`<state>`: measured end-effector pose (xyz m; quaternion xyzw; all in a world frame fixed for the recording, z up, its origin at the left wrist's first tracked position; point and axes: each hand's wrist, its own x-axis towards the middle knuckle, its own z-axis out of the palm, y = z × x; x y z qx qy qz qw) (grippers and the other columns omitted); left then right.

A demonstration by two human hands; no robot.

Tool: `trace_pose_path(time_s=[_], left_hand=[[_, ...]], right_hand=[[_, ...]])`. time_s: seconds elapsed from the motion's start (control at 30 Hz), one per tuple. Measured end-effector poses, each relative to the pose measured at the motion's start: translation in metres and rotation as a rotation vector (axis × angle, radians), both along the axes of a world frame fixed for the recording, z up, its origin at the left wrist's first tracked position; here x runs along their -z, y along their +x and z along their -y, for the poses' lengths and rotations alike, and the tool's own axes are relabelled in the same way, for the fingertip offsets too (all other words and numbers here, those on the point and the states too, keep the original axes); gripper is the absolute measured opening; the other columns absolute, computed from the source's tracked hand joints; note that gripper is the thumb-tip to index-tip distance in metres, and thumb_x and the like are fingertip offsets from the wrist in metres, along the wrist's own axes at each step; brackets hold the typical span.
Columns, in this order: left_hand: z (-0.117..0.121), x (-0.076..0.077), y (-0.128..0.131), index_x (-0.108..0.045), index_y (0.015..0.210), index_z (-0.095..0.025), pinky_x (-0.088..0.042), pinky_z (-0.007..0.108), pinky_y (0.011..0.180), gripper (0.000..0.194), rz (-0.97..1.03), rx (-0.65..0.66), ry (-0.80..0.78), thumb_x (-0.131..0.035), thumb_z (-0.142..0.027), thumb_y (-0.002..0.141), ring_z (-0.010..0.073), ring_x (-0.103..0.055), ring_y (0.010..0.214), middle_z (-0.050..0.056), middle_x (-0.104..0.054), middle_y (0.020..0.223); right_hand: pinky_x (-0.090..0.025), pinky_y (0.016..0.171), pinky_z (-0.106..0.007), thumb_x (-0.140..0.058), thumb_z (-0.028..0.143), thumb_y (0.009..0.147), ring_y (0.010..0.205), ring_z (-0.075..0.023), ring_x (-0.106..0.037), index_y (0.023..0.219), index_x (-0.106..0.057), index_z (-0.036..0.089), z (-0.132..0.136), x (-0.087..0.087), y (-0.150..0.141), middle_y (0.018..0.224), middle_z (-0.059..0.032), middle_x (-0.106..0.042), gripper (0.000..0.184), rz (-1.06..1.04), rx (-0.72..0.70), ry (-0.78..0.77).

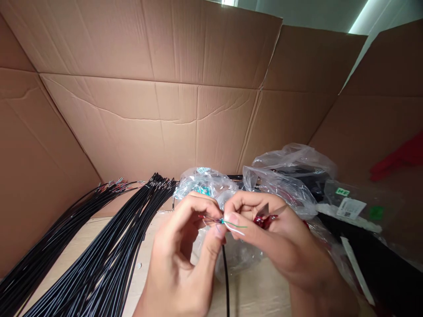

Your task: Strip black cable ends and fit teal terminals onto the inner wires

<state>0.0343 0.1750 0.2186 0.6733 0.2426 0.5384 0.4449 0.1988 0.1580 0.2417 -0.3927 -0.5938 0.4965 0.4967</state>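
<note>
In front of me a black cable (226, 277) rises to my fingertips, its end split into thin coloured wires (236, 226). Green and white strands point right; reddish and dark ones point left. Thumb and forefinger of my left hand (188, 246) pinch the wires from the left. My right hand (277, 237) pinches them from the other side, the fingertips nearly touching. A small teal piece (222, 221) shows between the thumbs; I cannot make out what it is. Tucked in my right palm is a red tool with pointed metal blades, like small snips (263, 218), partly hidden by the fingers.
Two thick bundles of black cables (109, 246) lie on the left of the pale tabletop (148, 259). Clear plastic bags (280, 180) crowd the back and right, one holding teal pieces (203, 190). Cardboard walls (175, 101) enclose the back and sides. Red cloth (399, 154) shows at right.
</note>
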Motion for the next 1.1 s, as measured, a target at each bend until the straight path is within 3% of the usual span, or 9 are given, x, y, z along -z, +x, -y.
trace_pose_path(time_s=[0.1,0.27,0.4,0.53,0.67,0.83,0.93,1.0,1.1], left_hand=[[0.002,0.000,0.007,-0.056,0.104,-0.024,-0.056,0.022,0.078,0.015,0.045,-0.031,-0.084,-0.067,-0.021,0.094,0.0135,-0.063,0.087,0.001,-0.060,0.099],[0.001,-0.001,0.011,-0.056,0.090,-0.022,-0.054,0.014,0.072,0.011,0.094,-0.111,-0.107,-0.065,-0.024,0.097,0.0082,-0.061,0.077,-0.003,-0.059,0.085],[0.001,-0.002,0.013,-0.058,0.095,-0.024,-0.056,0.013,0.070,0.007,0.117,-0.121,-0.096,-0.058,-0.023,0.102,0.0055,-0.065,0.072,-0.005,-0.061,0.086],[-0.001,-0.002,0.013,-0.056,0.101,-0.026,-0.058,0.017,0.059,0.007,0.170,-0.049,-0.115,-0.056,-0.019,0.103,0.0064,-0.067,0.060,-0.005,-0.062,0.089],[-0.003,-0.001,0.012,-0.051,0.116,-0.030,-0.059,0.019,0.050,0.026,0.270,0.004,-0.088,-0.059,-0.012,0.099,0.0090,-0.069,0.055,-0.004,-0.067,0.096],[-0.003,0.004,0.011,-0.053,0.118,-0.029,-0.059,0.017,0.053,0.025,0.220,0.093,-0.052,-0.051,-0.009,0.103,0.0092,-0.069,0.052,-0.007,-0.064,0.072],[-0.004,0.006,0.011,-0.056,0.125,-0.033,-0.060,0.016,0.050,0.036,0.228,0.074,0.039,-0.050,-0.006,0.101,0.0088,-0.071,0.060,-0.002,-0.063,0.096],[-0.005,0.007,0.011,-0.063,0.120,-0.032,-0.061,0.017,0.049,0.034,0.213,0.079,0.063,-0.050,-0.007,0.101,0.0087,-0.070,0.064,0.001,-0.057,0.109],[-0.005,0.009,0.011,-0.066,0.116,-0.031,-0.061,0.018,0.051,0.029,0.168,0.103,0.010,-0.051,-0.011,0.102,0.0071,-0.067,0.064,0.001,-0.054,0.111]], right_hand=[[-0.041,0.063,-0.021,-0.063,0.028,0.096,0.067,-0.0097,-0.052,0.079,-0.066,0.017,0.000,-0.003,-0.004,0.072,0.0012,-0.059,0.021,0.059,0.078,0.021],[-0.043,0.060,-0.018,-0.063,0.021,0.094,0.066,-0.0090,-0.056,0.088,-0.068,0.017,0.002,-0.004,-0.007,0.073,0.0015,-0.063,0.008,0.086,0.061,-0.035],[-0.045,0.061,-0.018,-0.063,0.024,0.095,0.065,-0.0093,-0.056,0.082,-0.064,0.017,0.002,-0.005,-0.010,0.071,0.0016,-0.061,0.015,0.083,0.086,-0.024],[-0.044,0.060,-0.019,-0.058,0.027,0.100,0.062,-0.0090,-0.055,0.079,-0.061,0.017,0.001,-0.006,-0.012,0.068,0.0019,-0.060,0.023,0.061,0.060,-0.007],[-0.043,0.059,-0.020,-0.055,0.029,0.102,0.060,-0.0090,-0.054,0.078,-0.059,0.017,0.003,-0.004,-0.011,0.064,0.0022,-0.058,0.027,0.038,0.017,-0.001],[-0.043,0.060,-0.021,-0.055,0.031,0.103,0.060,-0.0086,-0.053,0.078,-0.058,0.017,0.004,-0.003,-0.008,0.062,0.0031,-0.056,0.029,0.033,0.016,0.018],[-0.044,0.060,-0.021,-0.055,0.029,0.103,0.058,-0.0089,-0.054,0.079,-0.060,0.017,0.003,-0.003,-0.007,0.062,0.0035,-0.056,0.027,0.017,0.011,0.031],[-0.046,0.062,-0.023,-0.055,0.028,0.102,0.059,-0.0099,-0.057,0.084,-0.063,0.017,0.002,-0.003,-0.006,0.064,0.0033,-0.056,0.023,0.006,0.007,0.034],[-0.049,0.063,-0.025,-0.057,0.031,0.101,0.060,-0.0113,-0.058,0.083,-0.063,0.017,0.001,-0.001,-0.004,0.067,0.0027,-0.055,0.023,-0.014,0.031,0.034]])
